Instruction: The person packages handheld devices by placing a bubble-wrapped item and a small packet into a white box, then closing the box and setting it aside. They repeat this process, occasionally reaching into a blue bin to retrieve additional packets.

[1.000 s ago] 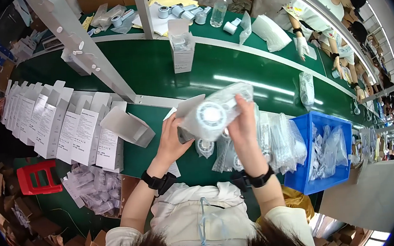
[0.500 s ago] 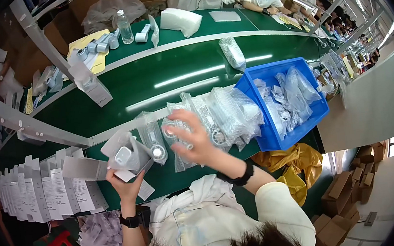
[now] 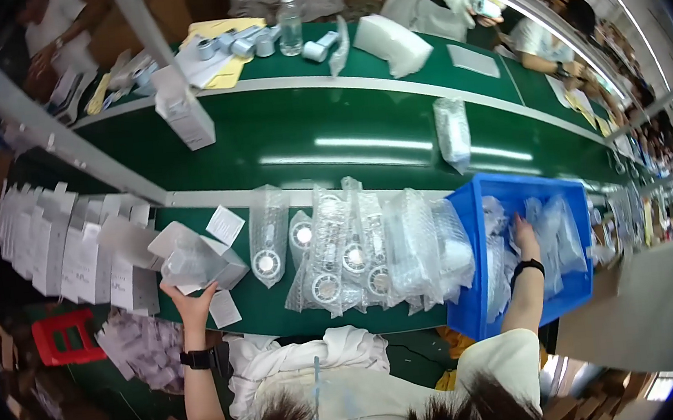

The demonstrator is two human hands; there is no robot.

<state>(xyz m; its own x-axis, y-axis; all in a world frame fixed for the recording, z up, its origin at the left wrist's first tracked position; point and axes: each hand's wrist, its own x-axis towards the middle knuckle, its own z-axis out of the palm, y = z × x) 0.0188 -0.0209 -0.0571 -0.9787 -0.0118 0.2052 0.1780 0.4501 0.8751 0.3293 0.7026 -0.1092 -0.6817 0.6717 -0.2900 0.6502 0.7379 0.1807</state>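
My left hand [image 3: 190,302] grips the near side of an open white carton [image 3: 229,269], thumb and fingers around its lower edge. The carton lies tilted on the green bench, flaps out, and something pale and translucent shows in its mouth. My right hand [image 3: 524,231] reaches into the blue bin [image 3: 460,312], among clear plastic bags [image 3: 559,240] of small parts. Its fingertips are hidden there. Between the hands lie several bubble-wrapped devices with round white ends [image 3: 326,286], partly overlapping. One bubble-wrapped device [image 3: 270,237] lies apart beside the carton. Small paper slips [image 3: 225,308] lie near the carton.
Several open white cartons [image 3: 88,261] stand in a row at the left. Across the green conveyor, a bubble-wrapped pack [image 3: 452,134] and a white box [image 3: 186,121] sit. A bottle [image 3: 290,26] stands on the far bench; co-workers work behind. A metal post [image 3: 93,158] rises at left.
My right hand has moved from above the wrapped devices rightward into the blue bin. My left hand still holds the carton, now lower and more tilted. The view has shifted.
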